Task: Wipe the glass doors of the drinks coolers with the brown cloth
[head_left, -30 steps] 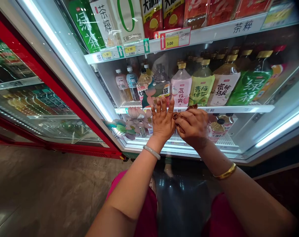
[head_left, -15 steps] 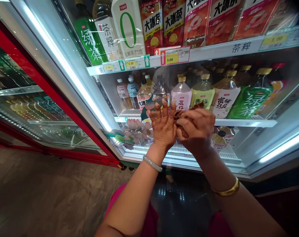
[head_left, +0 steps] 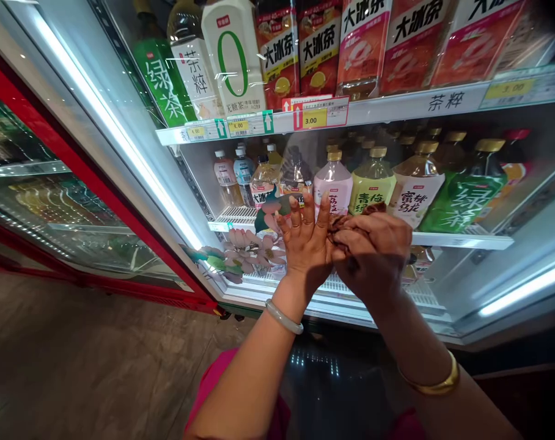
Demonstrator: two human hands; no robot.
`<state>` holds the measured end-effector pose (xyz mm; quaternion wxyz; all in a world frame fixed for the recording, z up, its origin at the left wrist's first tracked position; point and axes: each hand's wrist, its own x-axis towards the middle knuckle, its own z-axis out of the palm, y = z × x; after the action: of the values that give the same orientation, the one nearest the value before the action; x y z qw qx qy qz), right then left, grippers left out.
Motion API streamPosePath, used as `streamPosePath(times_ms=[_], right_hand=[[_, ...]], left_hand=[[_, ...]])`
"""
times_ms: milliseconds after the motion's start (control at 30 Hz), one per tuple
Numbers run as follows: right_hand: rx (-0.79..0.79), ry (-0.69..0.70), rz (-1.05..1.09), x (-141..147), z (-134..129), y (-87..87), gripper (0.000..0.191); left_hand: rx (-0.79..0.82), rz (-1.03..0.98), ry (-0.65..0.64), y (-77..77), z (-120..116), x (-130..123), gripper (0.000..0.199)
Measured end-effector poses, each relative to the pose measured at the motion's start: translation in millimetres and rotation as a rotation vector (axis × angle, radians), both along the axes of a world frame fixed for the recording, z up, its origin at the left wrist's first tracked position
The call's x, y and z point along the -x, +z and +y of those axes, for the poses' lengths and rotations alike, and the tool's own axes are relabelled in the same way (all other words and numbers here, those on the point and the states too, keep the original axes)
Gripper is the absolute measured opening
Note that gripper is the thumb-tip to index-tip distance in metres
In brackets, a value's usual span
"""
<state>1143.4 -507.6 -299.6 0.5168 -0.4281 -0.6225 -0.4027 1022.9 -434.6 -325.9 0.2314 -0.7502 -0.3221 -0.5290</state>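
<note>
My left hand is open, fingers spread and pointing up, in front of the glass of a lit drinks cooler; it appears to rest on the pane. Close against its right side, my right hand is closed round a crumpled dark brown cloth. Bits of the cloth stick out above the knuckles and by the left hand; the rest is hidden in the fist. A pale pink flower decal with green leaves shows on the glass left of my left hand. Behind the pane stands a pink-labelled bottle.
Several large tea bottles and cartons fill the upper shelf, which carries price tags. Smaller bottles line the lower shelf. To the left runs a red cooler frame. Brown floor lies below.
My right hand with the cloth has shifted slightly right and down. My left hand stays spread in nearly the same spot. The view has tilted a little.
</note>
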Motion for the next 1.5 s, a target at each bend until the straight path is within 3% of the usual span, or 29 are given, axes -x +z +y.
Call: streamPosePath(times_ms=[133, 267, 467, 600, 733, 833, 967, 1033, 1133, 1233, 1300, 1400, 1500], right_hand=[[-0.076, -0.034, 0.089, -29.3, -11.9, 7.3, 0.013], [-0.173, -0.097, 0.308, -42.3, -14.8, 23.0, 0.024], [-0.075, -0.053, 0.092, -20.0, -6.2, 8.9, 0.022], [-0.05, -0.053, 0.056, -41.7, -15.2, 5.1, 0.019], [-0.205, -0.089, 0.25, -69.0, -23.3, 17.5, 0.021], [-0.219, -0.081, 0.359, -61.1, -19.7, 21.7, 0.026], [-0.116, -0.067, 0.114, -33.7, -11.0, 12.7, 0.025], [-0.061, -0.04, 0.033, -34.3, -11.4, 8.1, 0.023], [-0.088, -0.044, 0.052, -62.4, -20.1, 8.5, 0.021], [-0.232, -0.089, 0.192, -97.6, -29.8, 15.2, 0.026], [-0.298, -0.088, 0.306, -105.9, -32.0, 18.9, 0.033], [-0.258, -0.116, 0.367, -89.8, -29.2, 19.3, 0.031], [-0.127, -0.135, 0.168, -70.4, -26.6, 14.7, 0.022]], left_hand=[[0.0, 0.004, -0.004, 2.7, -5.7, -3.9, 0.084], [-0.027, 0.034, -0.014, -1.6, -14.6, -18.4, 0.088], [0.001, 0.056, -0.053, -11.1, -18.9, -30.3, 0.083], [0.006, 0.064, -0.039, -5.4, -21.4, -29.6, 0.081], [0.097, 0.075, 0.006, -1.4, -27.9, -36.0, 0.085], [0.141, 0.053, 0.001, -4.2, -29.5, -43.6, 0.087], [0.113, 0.024, -0.021, -10.8, -24.9, -49.0, 0.087], [0.073, 0.01, -0.028, -11.8, -22.9, -49.9, 0.086], [0.062, -0.009, -0.026, -8.2, -25.3, -52.0, 0.088], [0.084, 0.008, -0.022, -2.5, -33.3, -57.0, 0.09], [0.091, 0.043, -0.016, -1.0, -39.3, -62.1, 0.089], [0.079, 0.076, -0.033, -3.4, -45.9, -70.6, 0.085], [0.065, 0.089, -0.053, -6.8, -48.9, -77.3, 0.083]])
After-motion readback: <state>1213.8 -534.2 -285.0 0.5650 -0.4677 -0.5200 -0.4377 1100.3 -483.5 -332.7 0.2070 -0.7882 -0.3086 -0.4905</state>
